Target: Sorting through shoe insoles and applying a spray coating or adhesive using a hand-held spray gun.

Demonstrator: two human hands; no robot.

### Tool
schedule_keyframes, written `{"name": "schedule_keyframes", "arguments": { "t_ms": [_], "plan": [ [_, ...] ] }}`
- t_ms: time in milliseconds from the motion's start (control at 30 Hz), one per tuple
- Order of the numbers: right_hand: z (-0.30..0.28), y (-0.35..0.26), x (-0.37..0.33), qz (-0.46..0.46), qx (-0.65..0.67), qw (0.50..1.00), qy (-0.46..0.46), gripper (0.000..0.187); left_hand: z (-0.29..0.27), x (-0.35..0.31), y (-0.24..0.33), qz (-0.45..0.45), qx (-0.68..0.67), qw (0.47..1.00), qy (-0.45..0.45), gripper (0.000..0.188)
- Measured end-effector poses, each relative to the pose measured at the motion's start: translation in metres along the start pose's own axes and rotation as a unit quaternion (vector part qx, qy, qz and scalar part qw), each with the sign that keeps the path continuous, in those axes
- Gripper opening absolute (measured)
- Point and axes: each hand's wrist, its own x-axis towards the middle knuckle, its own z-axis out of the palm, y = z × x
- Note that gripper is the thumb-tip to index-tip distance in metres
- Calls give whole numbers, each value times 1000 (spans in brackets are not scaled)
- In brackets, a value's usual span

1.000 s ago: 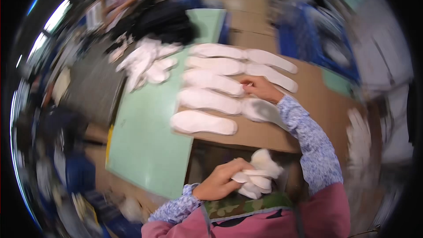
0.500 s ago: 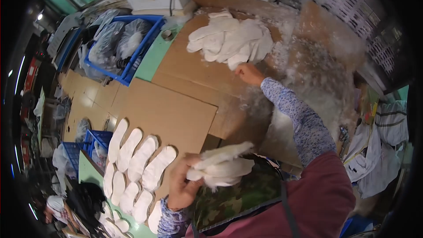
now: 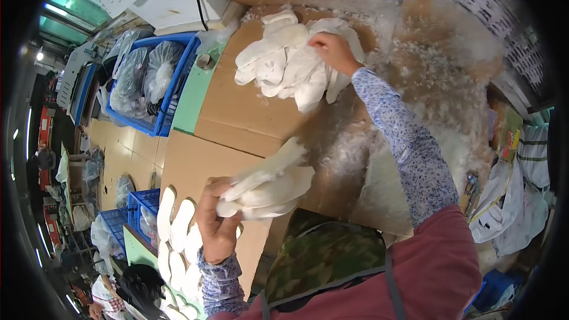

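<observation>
White insoles point(image 3: 269, 70) lie in a loose, overlapping heap on brown cardboard point(image 3: 231, 117) at the far side of the worktop, whose pale green surface point(image 3: 188, 106) shows in a strip to the left. Over the heap's right part is the right hand point(image 3: 333, 51), its fingers point(image 3: 317, 38) bent and drawn together; whether they pinch an insole cannot be made out. Nearer the body, the left hand point(image 3: 217, 225) grips a thick bundle of white insoles point(image 3: 267, 189) between thumb and fingers, the pieces fanned and pointing to the right, held well apart from the heap. Below and left of that hand, more insoles point(image 3: 181, 219) are laid out in rows, partly hidden by the wrist. A small ring-shaped object point(image 3: 205, 61) sits on the green strip, beside a blue crate point(image 3: 191, 50) filled with clear plastic bags point(image 3: 161, 71). White fluff point(image 3: 352, 157) is scattered right of the heap, and a camouflage apron point(image 3: 325, 261) covers the person's front.
</observation>
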Motion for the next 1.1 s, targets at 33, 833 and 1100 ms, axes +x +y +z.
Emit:
{"name": "schedule_keyframes", "arguments": {
  "t_ms": [33,833,1100],
  "plan": [
    [16,-8,3,3,1,1000,-3,13,-1,4,-8,23,4,999,-27,36],
    [-89,-107,68,69,-89,990,-90,33,8,71,9,-22,-47,979,-198,41],
    [-127,-115,52,48,-64,988,-130,34,28,78,58,91,35,973,-208,37]
  ]
}}
